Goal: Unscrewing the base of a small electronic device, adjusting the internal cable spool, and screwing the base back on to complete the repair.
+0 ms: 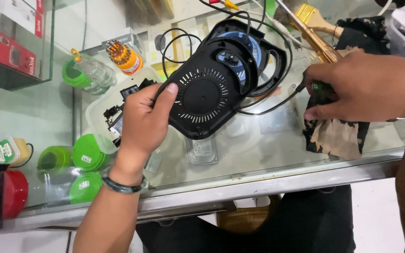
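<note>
Spreading across most of the view is a glass-topped desk (268, 154) with a metal near edge, and shelves of goods show through the glass. On it, toward the middle and far side, sits a black plastic housing (212, 93) with a round vent ring of slots; it is tilted up off the glass, and a blue disc shows through an opening at its far end. A thin black cable (268, 108) loops from the housing to the right.

The left hand (141, 124) grips the housing's left edge, thumb laid over the top face and fingers curled under it, shut on the plastic. A dark bracelet (122, 186) circles that wrist.

The right hand (357, 86) comes in from the right, its fingers pinched shut around a small green-handled tool (322, 87) where the cable ends; the tool's tip is hidden. Just under that hand lies a patterned black and tan cloth (336, 136).

Left of the housing stands a clear plastic tray (100, 105) holding small black parts. Farther left and nearer are green-lidded clear jars (87, 152), and on the far left a clear bottle with a green cap (87, 75) lies beside an orange holder of screwdriver bits (125, 56). A red tub (15, 192) sits at the near left edge.
</note>
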